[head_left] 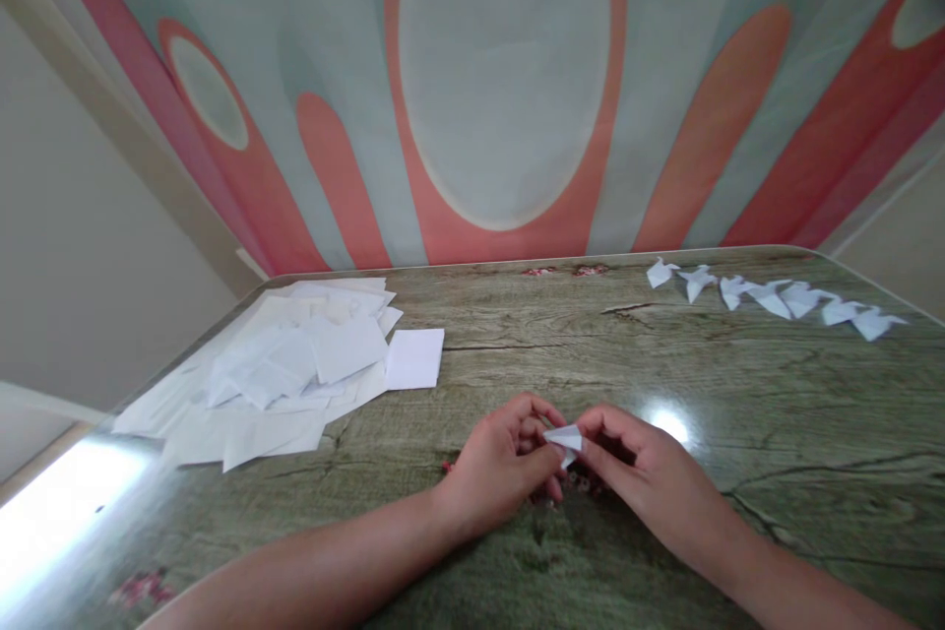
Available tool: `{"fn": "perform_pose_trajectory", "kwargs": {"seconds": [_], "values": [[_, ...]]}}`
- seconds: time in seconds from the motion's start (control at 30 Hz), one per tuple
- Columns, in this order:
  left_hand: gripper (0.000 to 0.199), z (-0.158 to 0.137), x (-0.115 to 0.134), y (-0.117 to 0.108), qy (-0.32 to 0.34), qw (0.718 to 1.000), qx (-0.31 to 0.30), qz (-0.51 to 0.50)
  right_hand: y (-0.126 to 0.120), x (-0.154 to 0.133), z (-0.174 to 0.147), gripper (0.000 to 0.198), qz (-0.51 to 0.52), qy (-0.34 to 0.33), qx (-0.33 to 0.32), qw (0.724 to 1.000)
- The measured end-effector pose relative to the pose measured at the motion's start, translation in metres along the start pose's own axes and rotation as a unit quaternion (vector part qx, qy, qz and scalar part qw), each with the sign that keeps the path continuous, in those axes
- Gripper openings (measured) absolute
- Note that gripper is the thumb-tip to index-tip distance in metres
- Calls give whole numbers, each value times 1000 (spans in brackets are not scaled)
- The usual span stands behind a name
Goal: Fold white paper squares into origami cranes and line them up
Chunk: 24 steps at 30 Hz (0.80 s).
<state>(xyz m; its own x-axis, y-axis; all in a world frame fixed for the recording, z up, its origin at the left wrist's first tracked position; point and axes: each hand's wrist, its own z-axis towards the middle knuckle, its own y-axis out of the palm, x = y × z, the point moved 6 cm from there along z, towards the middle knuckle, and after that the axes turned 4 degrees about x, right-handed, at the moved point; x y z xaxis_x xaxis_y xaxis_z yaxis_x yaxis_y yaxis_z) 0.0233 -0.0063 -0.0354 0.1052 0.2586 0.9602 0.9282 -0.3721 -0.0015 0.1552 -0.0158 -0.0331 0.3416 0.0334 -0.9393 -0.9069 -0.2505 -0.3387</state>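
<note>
A small folded piece of white paper (564, 437) is held between both hands, just above the table near its front. My left hand (509, 453) pinches its left side between thumb and fingers. From the right, my right hand (639, 458) grips the other side with thumb and forefinger. The fingers cover part of the folds, so the paper's full shape is hidden.
At the left of the wood-patterned table (502, 364) lies a loose heap of white paper sheets (281, 364), with a square paper stack (415, 358) beside it. Several folded paper birds (768, 297) line the back right. A patterned backdrop (506, 79) stands behind.
</note>
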Motion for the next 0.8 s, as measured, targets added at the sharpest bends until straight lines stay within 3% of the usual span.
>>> {"fn": "perform_pose_trajectory", "kwargs": {"seconds": [0.1, 0.17, 0.33, 0.63, 0.8], "values": [[19, -1, 1, 0, 26, 997, 6, 66, -1, 1, -2, 16, -85, -33, 26, 995], [20, -2, -1, 0, 36, 994, 8, 102, -3, -1, -5, 14, -134, -94, 52, 985], [12, -6, 1, 2, 100, 977, 9, 186, -3, -4, -11, 18, -170, -181, 60, 967], [15, -12, 13, 3, 103, 975, -35, 192, -5, -3, -12, 26, -166, -118, 65, 977], [19, -6, 8, 1, 75, 993, -22, 84, -12, 11, -8, 29, -122, -36, 83, 988]]}}
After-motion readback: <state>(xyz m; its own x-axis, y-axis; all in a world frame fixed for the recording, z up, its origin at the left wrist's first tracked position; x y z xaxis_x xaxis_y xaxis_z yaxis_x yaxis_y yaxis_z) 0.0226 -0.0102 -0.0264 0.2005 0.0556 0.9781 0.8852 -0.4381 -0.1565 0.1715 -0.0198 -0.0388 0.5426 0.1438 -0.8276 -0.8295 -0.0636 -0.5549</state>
